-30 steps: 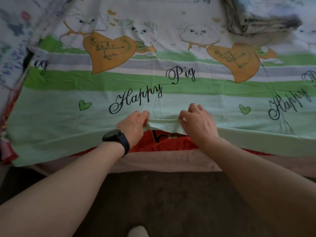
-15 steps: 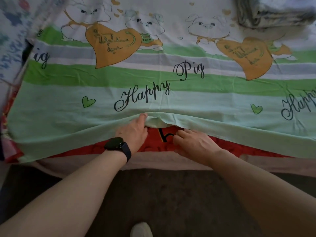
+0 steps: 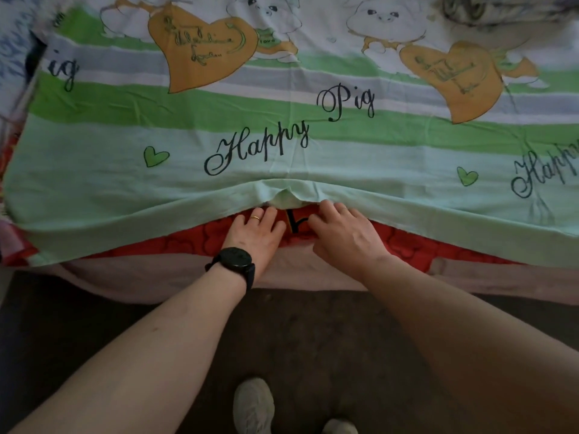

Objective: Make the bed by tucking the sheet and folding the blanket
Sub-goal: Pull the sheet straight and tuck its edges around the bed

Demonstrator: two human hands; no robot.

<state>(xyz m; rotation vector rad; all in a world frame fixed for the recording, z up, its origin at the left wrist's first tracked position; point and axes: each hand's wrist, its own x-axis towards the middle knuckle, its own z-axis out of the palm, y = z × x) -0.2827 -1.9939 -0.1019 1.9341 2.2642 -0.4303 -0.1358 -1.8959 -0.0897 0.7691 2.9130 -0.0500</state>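
One green-striped sheet [image 3: 188, 183], hem bunched up; two hands at that hem, your left hand [image 3: 255, 228] and right hand [image 3: 341, 233]. Fingertips hidden, can't tell grip.

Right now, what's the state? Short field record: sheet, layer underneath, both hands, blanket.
sheet: green-striped, spread flat; near edge loose, humped up at the middle
red cover: shows below the sheet's edge
left hand: flat on the red cover, fingertips hidden under the sheet; watch on the wrist
right hand: beside it, fingers bent, tips at the sheet's edge; grip unclear
blanket: folded, on the sheet at top right, cut off by the frame
tuck: not yet done
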